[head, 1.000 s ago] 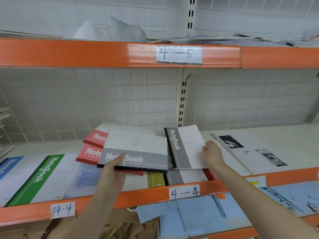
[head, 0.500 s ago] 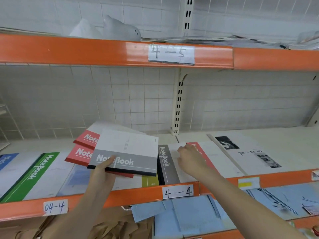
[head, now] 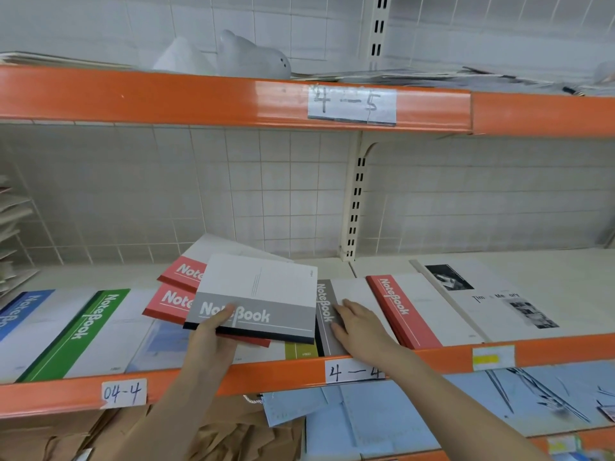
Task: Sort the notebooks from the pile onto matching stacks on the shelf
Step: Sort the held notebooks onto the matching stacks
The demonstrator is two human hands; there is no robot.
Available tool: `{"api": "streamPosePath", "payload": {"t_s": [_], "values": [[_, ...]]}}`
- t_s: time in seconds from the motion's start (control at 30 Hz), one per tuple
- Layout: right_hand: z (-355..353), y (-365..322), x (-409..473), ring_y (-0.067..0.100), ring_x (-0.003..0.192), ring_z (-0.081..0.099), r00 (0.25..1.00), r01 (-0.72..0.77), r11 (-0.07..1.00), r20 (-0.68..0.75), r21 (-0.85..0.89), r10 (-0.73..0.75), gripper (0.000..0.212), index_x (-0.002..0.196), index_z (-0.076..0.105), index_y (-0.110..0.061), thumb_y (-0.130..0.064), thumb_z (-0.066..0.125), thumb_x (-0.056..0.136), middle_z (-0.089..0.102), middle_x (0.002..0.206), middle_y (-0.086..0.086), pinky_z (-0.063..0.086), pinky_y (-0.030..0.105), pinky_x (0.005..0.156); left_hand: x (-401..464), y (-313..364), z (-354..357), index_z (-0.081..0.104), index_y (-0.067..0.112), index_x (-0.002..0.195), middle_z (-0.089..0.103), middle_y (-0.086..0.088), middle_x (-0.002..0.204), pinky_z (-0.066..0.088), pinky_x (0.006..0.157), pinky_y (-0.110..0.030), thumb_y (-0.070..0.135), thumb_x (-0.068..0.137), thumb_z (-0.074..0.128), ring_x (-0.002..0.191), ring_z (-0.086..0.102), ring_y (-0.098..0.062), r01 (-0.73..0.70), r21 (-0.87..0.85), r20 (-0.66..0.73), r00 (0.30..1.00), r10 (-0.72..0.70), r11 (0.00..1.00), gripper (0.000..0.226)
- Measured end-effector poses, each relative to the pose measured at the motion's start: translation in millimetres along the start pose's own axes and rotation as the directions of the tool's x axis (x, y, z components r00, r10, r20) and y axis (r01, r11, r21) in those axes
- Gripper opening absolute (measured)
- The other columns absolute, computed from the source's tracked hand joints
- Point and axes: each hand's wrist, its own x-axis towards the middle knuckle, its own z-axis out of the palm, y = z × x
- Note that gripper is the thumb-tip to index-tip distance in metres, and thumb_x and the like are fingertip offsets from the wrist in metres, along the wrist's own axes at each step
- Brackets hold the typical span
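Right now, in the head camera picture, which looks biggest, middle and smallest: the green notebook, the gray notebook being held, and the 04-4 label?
1. Green notebook, lying on the shelf.
2. Gray notebook held by the left hand; it looks nearly as big, but it is raised nearer the camera, so this order is unsure.
3. 04-4 label, clearly smallest.

Even, soft overhead light, glare streaks on the orange shelf rail (head: 233, 101), wide-angle bowing and slight blur at edges.
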Motion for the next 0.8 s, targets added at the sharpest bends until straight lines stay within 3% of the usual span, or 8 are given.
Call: {"api": "streamPosePath", "payload": {"t_s": [0.13, 0.23, 0.3, 0.37, 0.5, 0.6, 0.7, 0.8], "values": [[-19.2, -12.8, 0.0, 0.024, 0.115, 0.052, 0.972, -0.038, 0.931, -0.202, 0.364, 0.118, 0.035, 0.12, 0.056, -0.004, -0.025, 0.034, 0.102, 0.058, 0.12, 0.012, 0.039, 0.028, 0.092, -3.7, 2.4, 2.7, 0.058, 0.015, 0.116, 0.068, -0.009, 0.11, 0.053, 0.076, -0.043, -0.002, 0.086, 0.057, 0.102, 0.064, -0.029, 0.017, -0.003, 0.022, 1.0, -0.017, 1.0, 0.034], [-38.2, -29.6, -1.7, 0.013, 0.101, 0.057, 0.975, -0.056, 0.553, -0.073, 0.831, 0.208, 0.031, 0.124, 0.049, -0.013, -0.032, 0.045, 0.099, 0.059, 0.113, -0.002, 0.045, 0.028, 0.087, -9.6, 2.9, 9.2, 0.06, 0.01, 0.114, 0.067, -0.011, 0.113, 0.055, 0.079, -0.042, 0.001, 0.077, 0.062, 0.104, 0.064, -0.03, 0.029, 0.052, 0.084, 0.996, -0.034, 0.998, 0.038], [-41.6, -36.3, -0.4, 0.015, 0.096, 0.062, 0.975, -0.105, 0.379, 0.019, 0.92, 0.222, 0.029, 0.116, 0.05, -0.013, -0.029, 0.057, 0.093, 0.063, 0.109, 0.001, 0.053, 0.033, 0.083, -14.2, 2.0, 16.7, 0.06, 0.007, 0.115, 0.068, -0.012, 0.112, 0.053, 0.083, -0.042, 0.005, 0.074, 0.064, 0.103, 0.065, -0.029, 0.02, 0.08, 0.122, 0.992, -0.03, 0.997, 0.042], [-42.3, -35.3, 3.1, 0.019, 0.093, 0.063, 0.957, -0.113, 0.475, -0.032, 0.873, 0.287, 0.022, 0.106, 0.056, -0.009, -0.023, 0.061, 0.09, 0.064, 0.104, 0.006, 0.054, 0.038, 0.082, -16.2, 0.9, 22.4, 0.06, 0.009, 0.115, 0.069, -0.01, 0.112, 0.054, 0.084, -0.04, 0.011, 0.078, 0.063, 0.103, 0.066, -0.026, 0.003, 0.068, 0.132, 0.991, -0.011, 0.998, 0.037], [-48.5, -23.1, 2.1, 0.016, 0.083, 0.055, 0.914, -0.063, 0.663, -0.224, 0.746, 0.339, 0.011, 0.091, 0.057, -0.008, -0.019, 0.058, 0.091, 0.057, 0.089, 0.0, 0.042, 0.025, 0.064, -19.3, -0.9, 25.1, 0.058, 0.019, 0.118, 0.068, -0.005, 0.116, 0.05, 0.086, -0.04, 0.032, 0.092, 0.053, 0.107, 0.063, -0.022, 0.02, 0.051, 0.084, 0.996, -0.024, 0.998, 0.029], [-51.5, -13.2, -0.1, 0.008, 0.077, 0.05, 0.85, -0.025, 0.599, -0.298, 0.801, 0.434, 0.006, 0.091, 0.057, -0.009, -0.014, 0.055, 0.093, 0.055, 0.086, -0.004, 0.036, 0.021, 0.062, -20.2, -4.4, 24.1, 0.056, 0.025, 0.111, 0.068, -0.003, 0.108, 0.049, 0.081, -0.046, 0.035, 0.094, 0.052, 0.099, 0.063, -0.023, 0.085, 0.075, 0.023, 0.996, -0.087, 0.994, 0.019], [-48.5, -0.3, 0.7, 0.017, 0.088, 0.053, 0.781, -0.044, 0.49, -0.276, 0.871, 0.561, 0.008, 0.095, 0.058, -0.009, -0.015, 0.053, 0.094, 0.058, 0.094, 0.0, 0.039, 0.027, 0.075, -19.1, -5.7, 24.3, 0.054, 0.023, 0.112, 0.066, -0.005, 0.109, 0.045, 0.088, -0.053, 0.028, 0.094, 0.056, 0.097, 0.061, -0.026, 0.152, 0.076, -0.045, 0.988, -0.149, 0.985, 0.02], [-43.9, 13.4, 0.7, 0.02, 0.083, 0.054, 0.726, -0.023, 0.318, -0.203, 0.948, 0.657, 0.013, 0.1, 0.057, -0.006, -0.017, 0.051, 0.095, 0.059, 0.097, 0.007, 0.043, 0.03, 0.07, -15.8, -4.6, 23.7, 0.054, 0.024, 0.104, 0.066, -0.005, 0.103, 0.046, 0.073, -0.051, 0.026, 0.092, 0.059, 0.093, 0.061, -0.027, 0.177, 0.089, -0.085, 0.982, -0.17, 0.98, 0.014]]}}
